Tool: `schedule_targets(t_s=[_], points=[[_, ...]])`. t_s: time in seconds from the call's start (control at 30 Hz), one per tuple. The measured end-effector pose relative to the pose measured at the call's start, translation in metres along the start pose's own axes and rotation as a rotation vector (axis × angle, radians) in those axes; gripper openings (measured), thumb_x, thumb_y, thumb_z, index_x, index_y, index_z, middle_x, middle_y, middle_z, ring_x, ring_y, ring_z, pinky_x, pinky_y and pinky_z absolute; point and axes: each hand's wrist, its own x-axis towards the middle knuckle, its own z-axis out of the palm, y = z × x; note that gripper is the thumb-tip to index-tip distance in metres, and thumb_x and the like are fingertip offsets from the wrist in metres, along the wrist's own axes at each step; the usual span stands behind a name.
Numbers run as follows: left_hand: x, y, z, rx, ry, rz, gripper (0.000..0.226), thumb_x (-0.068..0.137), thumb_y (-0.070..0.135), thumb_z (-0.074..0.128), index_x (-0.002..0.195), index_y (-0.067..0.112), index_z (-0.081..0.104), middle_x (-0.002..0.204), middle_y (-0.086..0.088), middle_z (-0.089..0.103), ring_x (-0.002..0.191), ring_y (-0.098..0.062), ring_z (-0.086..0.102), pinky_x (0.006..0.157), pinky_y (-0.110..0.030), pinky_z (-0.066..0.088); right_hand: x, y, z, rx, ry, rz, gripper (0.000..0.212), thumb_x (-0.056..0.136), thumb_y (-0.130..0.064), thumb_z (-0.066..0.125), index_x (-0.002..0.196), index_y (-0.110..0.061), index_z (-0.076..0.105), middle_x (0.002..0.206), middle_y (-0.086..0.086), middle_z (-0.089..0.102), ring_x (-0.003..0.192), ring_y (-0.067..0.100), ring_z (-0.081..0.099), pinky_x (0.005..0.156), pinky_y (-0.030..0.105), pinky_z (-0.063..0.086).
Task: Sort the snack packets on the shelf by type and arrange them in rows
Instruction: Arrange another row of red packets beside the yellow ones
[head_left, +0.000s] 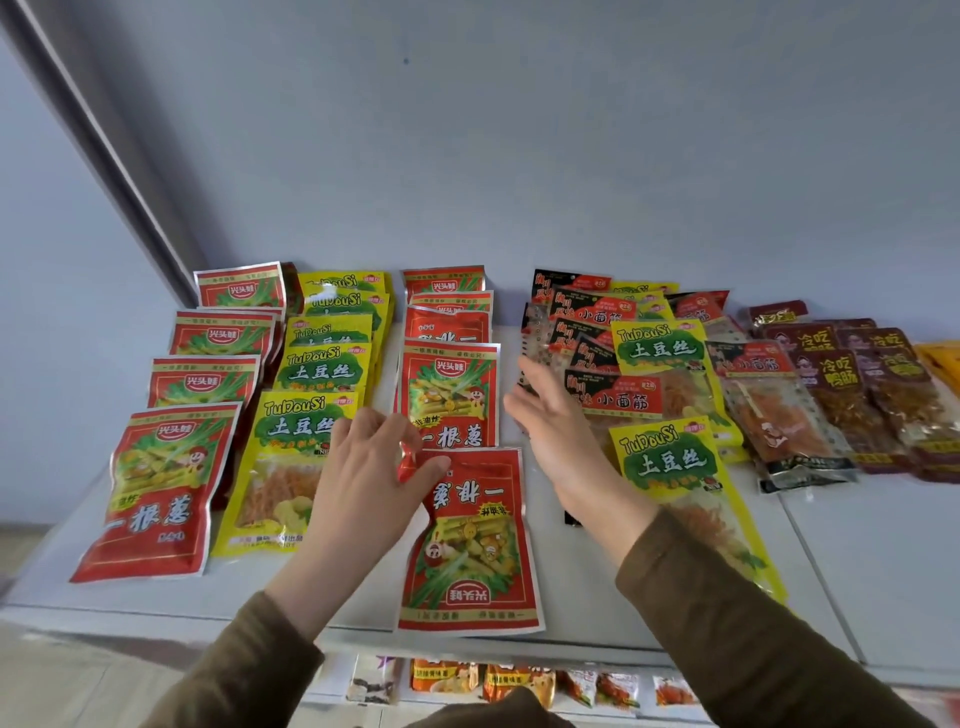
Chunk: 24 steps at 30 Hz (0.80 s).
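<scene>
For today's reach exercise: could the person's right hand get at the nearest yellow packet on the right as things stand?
Probably yes. The right hand is open and holds nothing, and the nearest yellow packet lies on top just to its right, with nothing over its upper half; only the sleeve crosses its lower part.

The yellow packets (658, 457) are showing "TuDouSi" and 土豆丝. The red packets (150, 488) are reading 光头娃 and 一根葱. Black-and-red packets (618, 397) are bearing 小面筋; dark brown packets (836, 376) are showing 冷吃.

A shop: rows of snack packets (322, 374) on a white shelf (857, 561), more below.
</scene>
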Motion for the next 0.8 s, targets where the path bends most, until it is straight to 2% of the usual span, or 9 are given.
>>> schedule_targets(t_s=[0.07, 0.17, 0.27, 0.37, 0.53, 0.6, 0.67, 0.7, 0.8], points=[[-0.001, -0.002, 0.003, 0.021, -0.005, -0.009, 0.037, 0.089, 0.055, 0.065, 0.102, 0.021, 0.059, 0.109, 0.001, 0.051, 0.107, -0.023, 0.042, 0.088, -0.034, 0.035, -0.002, 0.002, 0.001, -0.013, 0.001, -0.004, 0.05, 0.106, -0.03, 0.052, 0.153, -0.036, 0.037, 0.158, -0.007, 0.039, 0.136, 0.002, 0.04, 0.076, 0.008, 0.036], [0.001, -0.003, 0.006, -0.033, 0.042, -0.025, 0.036, 0.092, 0.05, 0.065, 0.103, 0.02, 0.051, 0.106, 0.002, 0.053, 0.103, -0.021, 0.046, 0.084, -0.031, 0.035, -0.004, 0.004, 0.002, -0.039, 0.015, -0.011, 0.046, 0.106, -0.03, 0.053, 0.15, -0.034, 0.04, 0.155, -0.009, 0.043, 0.133, 0.003, 0.044, 0.076, 0.008, 0.036], [0.007, -0.003, 0.006, -0.024, -0.013, -0.086, 0.032, 0.094, 0.051, 0.064, 0.098, 0.021, 0.055, 0.107, 0.002, 0.054, 0.105, -0.021, 0.046, 0.086, -0.032, 0.036, -0.005, 0.005, 0.003, -0.046, 0.025, -0.012, 0.044, 0.106, -0.029, 0.052, 0.148, -0.034, 0.042, 0.152, -0.009, 0.045, 0.122, 0.0, 0.045, 0.065, 0.005, 0.043], [0.009, 0.0, 0.006, -0.08, -0.039, -0.083, 0.022, 0.096, 0.04, 0.067, 0.082, 0.026, 0.057, 0.103, 0.003, 0.056, 0.105, -0.022, 0.049, 0.084, -0.033, 0.035, -0.006, 0.007, 0.004, -0.057, 0.029, -0.019, 0.043, 0.106, -0.027, 0.053, 0.148, -0.032, 0.043, 0.151, -0.012, 0.044, 0.121, -0.003, 0.044, 0.078, 0.007, 0.038], [0.022, 0.001, -0.005, -0.275, 0.138, -0.055, 0.026, 0.097, 0.031, 0.066, 0.075, 0.026, 0.054, 0.088, 0.008, 0.059, 0.09, -0.02, 0.055, 0.072, -0.037, 0.041, -0.006, 0.004, 0.005, -0.081, 0.018, -0.039, 0.043, 0.105, -0.033, 0.054, 0.147, -0.031, 0.043, 0.134, -0.023, 0.046, 0.118, -0.013, 0.045, 0.072, 0.002, 0.036], [0.035, -0.001, -0.009, -0.281, 0.193, -0.067, 0.025, 0.098, 0.033, 0.064, 0.077, 0.022, 0.055, 0.088, 0.008, 0.06, 0.089, -0.019, 0.056, 0.073, -0.037, 0.046, -0.005, 0.004, 0.01, -0.018, -0.021, -0.028, 0.044, 0.104, -0.033, 0.056, 0.145, -0.031, 0.04, 0.121, -0.029, 0.046, 0.096, -0.029, 0.052, 0.061, -0.001, 0.044], [0.047, -0.003, -0.007, -0.255, 0.184, -0.09, 0.025, 0.099, 0.033, 0.063, 0.08, 0.017, 0.057, 0.089, 0.007, 0.059, 0.09, -0.021, 0.059, 0.073, -0.036, 0.047, -0.004, 0.005, 0.018, -0.011, -0.044, -0.011, 0.047, 0.102, -0.031, 0.06, 0.14, -0.038, 0.034, 0.112, -0.029, 0.048, 0.083, -0.028, 0.059, 0.057, 0.003, 0.049], [0.051, -0.003, -0.004, -0.242, 0.178, -0.1, 0.025, 0.1, 0.032, 0.064, 0.082, 0.015, 0.057, 0.089, 0.005, 0.059, 0.091, -0.023, 0.059, 0.072, -0.034, 0.046, -0.004, 0.007, 0.022, -0.03, -0.045, -0.009, 0.05, 0.1, -0.03, 0.062, 0.138, -0.043, 0.032, 0.114, -0.027, 0.052, 0.085, -0.021, 0.063, 0.061, 0.008, 0.053], [0.052, -0.001, -0.001, -0.249, 0.197, -0.111, 0.022, 0.1, 0.036, 0.062, 0.094, 0.015, 0.058, 0.101, 0.002, 0.059, 0.1, -0.022, 0.059, 0.077, -0.035, 0.048, -0.005, 0.013, 0.033, -0.113, -0.023, -0.042, 0.06, 0.099, -0.023, 0.065, 0.144, -0.042, 0.032, 0.134, -0.011, 0.056, 0.118, 0.002, 0.061, 0.098, 0.033, 0.056]])
